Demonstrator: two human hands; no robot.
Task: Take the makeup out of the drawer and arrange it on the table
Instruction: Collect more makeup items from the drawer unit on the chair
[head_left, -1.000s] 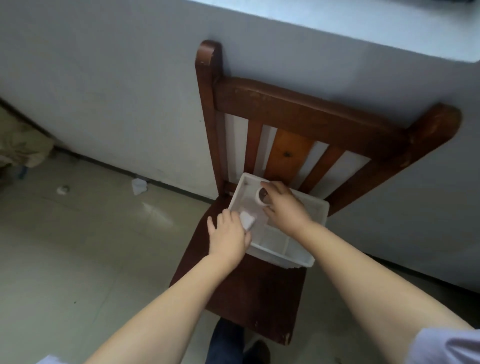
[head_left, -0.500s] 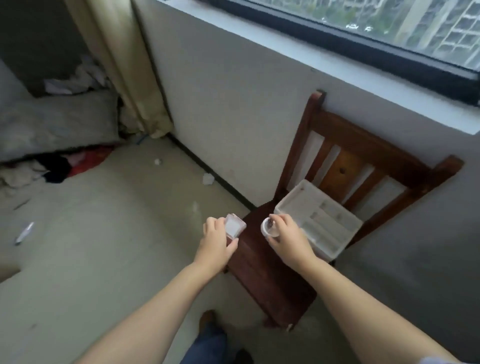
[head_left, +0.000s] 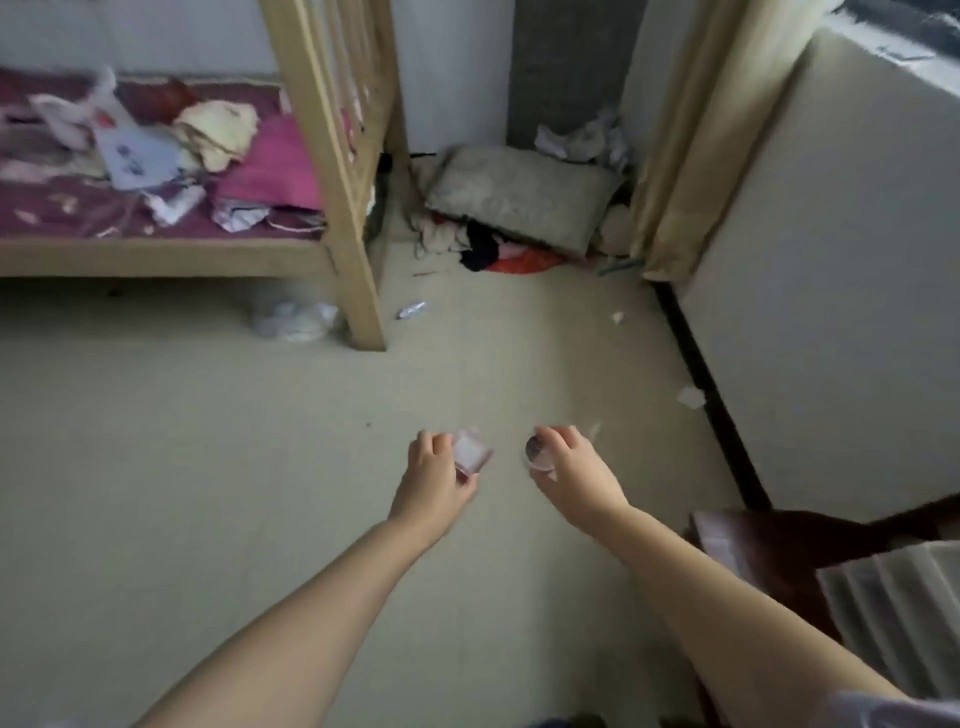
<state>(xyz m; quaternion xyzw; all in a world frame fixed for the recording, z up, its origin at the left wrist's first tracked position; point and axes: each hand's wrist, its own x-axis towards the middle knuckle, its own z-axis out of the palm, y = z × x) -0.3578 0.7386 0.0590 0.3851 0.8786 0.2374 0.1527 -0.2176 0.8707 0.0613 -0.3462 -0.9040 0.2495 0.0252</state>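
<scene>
My left hand (head_left: 435, 478) grips a small square clear makeup case (head_left: 471, 456) with a pinkish base, held out over the floor. A small round clear jar (head_left: 538, 453) sits in the curled fingers of my right hand (head_left: 571, 470). Both hands are side by side in mid-air, about a hand's width apart. The white divided drawer tray (head_left: 901, 618) lies at the lower right on the dark wooden chair (head_left: 779, 540), behind my right forearm. No table is in view.
A wooden bunk bed frame (head_left: 343, 208) with clothes on a purple mattress stands at the upper left. A pillow (head_left: 524, 192) and a pile of clothes lie in the far corner beside a beige curtain (head_left: 691, 145). Paper scraps dot the floor.
Both hands lifted the square case and round jar out of the tray and away from the chair. My view swung left, from the chair and window to the bed and floor.
</scene>
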